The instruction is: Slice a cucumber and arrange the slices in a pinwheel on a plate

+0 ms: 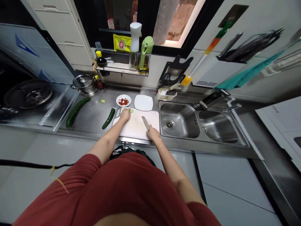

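Note:
A white cutting board (137, 124) lies at the front of the steel counter. My right hand (153, 133) is closed round the handle of a kitchen knife (145, 122), whose blade points forward and left over the board. Near the board's back left corner, my left hand (125, 115) has its fingers bunched over pale green cucumber slices, mostly hidden. One cucumber slice (131, 111) shows just right of the fingertips. Left of the board rests a cut cucumber (108, 118), and farther left a longer whole cucumber (77, 112). A small cucumber piece (102, 101) sits behind them.
Behind the board stand a plate with chopped red pieces (124, 101) and a white square plate (143, 103). A double sink (180, 121) adjoins on the right. At the back left are a lidded pot (84, 84) and a wok (28, 93). A bottle shelf (119, 66) hangs above.

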Demonstrator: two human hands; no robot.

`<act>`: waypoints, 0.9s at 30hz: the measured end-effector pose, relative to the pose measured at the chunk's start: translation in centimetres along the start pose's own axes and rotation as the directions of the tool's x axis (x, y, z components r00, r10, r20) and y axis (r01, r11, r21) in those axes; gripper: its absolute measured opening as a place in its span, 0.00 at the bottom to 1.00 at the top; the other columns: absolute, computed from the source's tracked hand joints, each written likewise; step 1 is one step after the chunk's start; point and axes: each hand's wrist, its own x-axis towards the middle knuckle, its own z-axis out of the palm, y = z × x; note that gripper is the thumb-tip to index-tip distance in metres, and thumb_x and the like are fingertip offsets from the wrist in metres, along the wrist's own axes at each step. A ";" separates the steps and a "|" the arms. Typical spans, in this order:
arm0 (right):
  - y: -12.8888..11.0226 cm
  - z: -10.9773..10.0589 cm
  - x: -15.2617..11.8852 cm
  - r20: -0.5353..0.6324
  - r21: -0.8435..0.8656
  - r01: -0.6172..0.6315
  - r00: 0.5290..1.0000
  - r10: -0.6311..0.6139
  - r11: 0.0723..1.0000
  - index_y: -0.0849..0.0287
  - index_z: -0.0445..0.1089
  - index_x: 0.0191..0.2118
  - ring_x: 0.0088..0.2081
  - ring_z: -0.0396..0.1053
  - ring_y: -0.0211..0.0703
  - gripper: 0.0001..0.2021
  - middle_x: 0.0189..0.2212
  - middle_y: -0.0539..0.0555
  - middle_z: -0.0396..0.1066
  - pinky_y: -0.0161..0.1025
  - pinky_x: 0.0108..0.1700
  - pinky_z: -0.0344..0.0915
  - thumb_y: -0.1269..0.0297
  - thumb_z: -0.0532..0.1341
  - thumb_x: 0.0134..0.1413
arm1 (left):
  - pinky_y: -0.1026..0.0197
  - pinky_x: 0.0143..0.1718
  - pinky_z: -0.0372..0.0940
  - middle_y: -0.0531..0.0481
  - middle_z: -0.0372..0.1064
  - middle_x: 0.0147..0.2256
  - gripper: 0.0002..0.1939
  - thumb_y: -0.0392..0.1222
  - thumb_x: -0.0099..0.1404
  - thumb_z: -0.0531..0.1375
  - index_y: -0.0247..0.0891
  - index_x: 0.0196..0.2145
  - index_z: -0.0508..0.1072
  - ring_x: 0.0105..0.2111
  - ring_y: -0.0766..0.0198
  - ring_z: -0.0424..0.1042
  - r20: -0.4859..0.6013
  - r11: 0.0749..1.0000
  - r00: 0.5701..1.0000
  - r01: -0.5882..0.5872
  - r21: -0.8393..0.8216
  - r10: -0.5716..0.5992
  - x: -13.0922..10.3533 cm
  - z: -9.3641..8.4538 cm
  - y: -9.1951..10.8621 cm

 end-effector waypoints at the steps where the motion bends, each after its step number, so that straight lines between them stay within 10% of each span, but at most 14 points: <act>1: -0.1 0.0 0.0 0.004 0.003 -0.005 1.000 0.005 1.000 0.61 0.57 0.55 0.45 0.72 0.49 0.16 0.43 0.63 0.72 0.40 0.43 0.63 0.69 0.50 0.62 | 0.54 0.50 0.61 0.40 0.63 0.53 0.22 0.39 0.65 0.53 0.42 0.57 0.67 0.52 0.50 0.64 0.025 1.000 1.000 0.000 0.024 0.000 0.4 0.1 0.2; 14: -0.2 0.5 0.4 -0.011 0.012 -0.018 1.000 0.019 1.000 0.60 0.57 0.55 0.44 0.72 0.49 0.17 0.42 0.62 0.73 0.39 0.41 0.63 0.69 0.51 0.61 | 0.56 0.46 0.61 0.40 0.65 0.51 0.16 0.38 0.66 0.52 0.43 0.50 0.70 0.49 0.53 0.66 -0.013 0.995 0.999 -0.048 0.082 0.050 2.4 0.6 0.7; 27: 0.0 -0.4 -0.1 0.030 -0.002 -0.007 1.000 0.007 1.000 0.62 0.57 0.56 0.45 0.72 0.50 0.17 0.43 0.63 0.72 0.39 0.42 0.63 0.68 0.49 0.62 | 0.64 0.37 0.61 0.50 0.74 0.34 0.10 0.37 0.58 0.61 0.39 0.40 0.74 0.34 0.64 0.71 0.048 0.915 0.985 0.171 -0.365 -0.165 -1.0 2.6 0.0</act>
